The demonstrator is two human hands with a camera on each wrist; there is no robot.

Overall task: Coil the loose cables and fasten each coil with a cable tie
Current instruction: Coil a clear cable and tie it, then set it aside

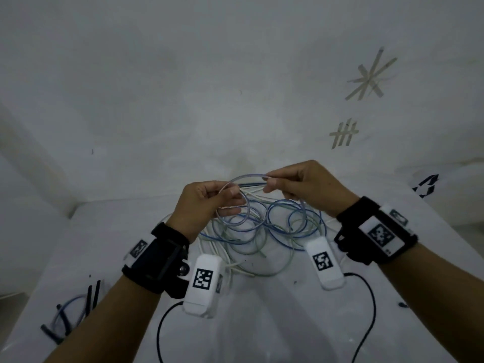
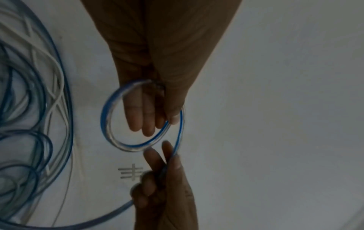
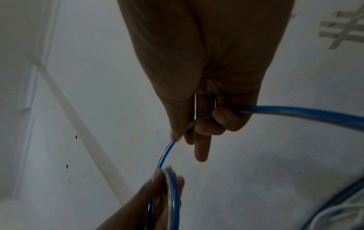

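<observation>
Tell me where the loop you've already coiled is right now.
In the head view the coiled loop hangs from the left hand, raised above the loose cable pile at table centre, with the right hand feeding cable beside it.

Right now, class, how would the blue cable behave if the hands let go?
Probably springy: the loop in the left hand keeps a round curve. Likely light, since the right hand pinches it easily. It might uncoil.

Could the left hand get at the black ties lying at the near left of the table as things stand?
Probably not yet: the left hand holds the blue-striped coil. The black ties lie uncovered beside that forearm, so the path looks free once the coil is handed over.
</observation>
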